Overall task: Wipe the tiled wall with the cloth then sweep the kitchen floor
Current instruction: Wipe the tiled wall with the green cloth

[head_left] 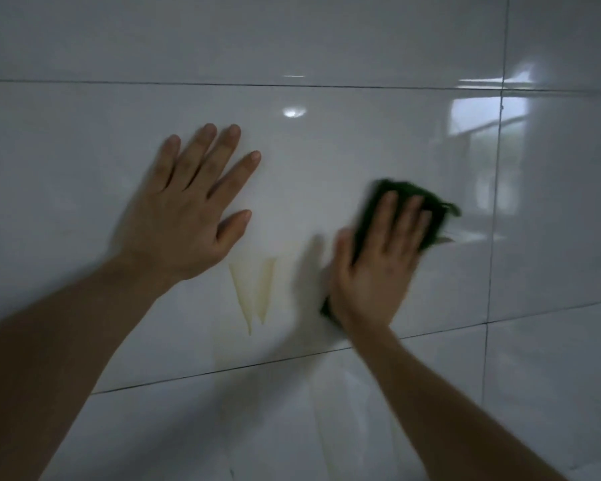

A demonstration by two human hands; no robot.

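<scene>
My right hand (379, 262) presses the cloth (410, 210) flat-fingered; I'd sweep it left over the yellow stain (254, 289), left hand (184, 210) spread bracing above.

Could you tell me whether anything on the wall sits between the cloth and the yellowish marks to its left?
Nothing visible does. The right hand presses the dark green cloth flat on the tiled wall, and only bare tile separates it from the yellowish marks. The left hand rests on the wall up and to the left of those marks, off that path.
</scene>
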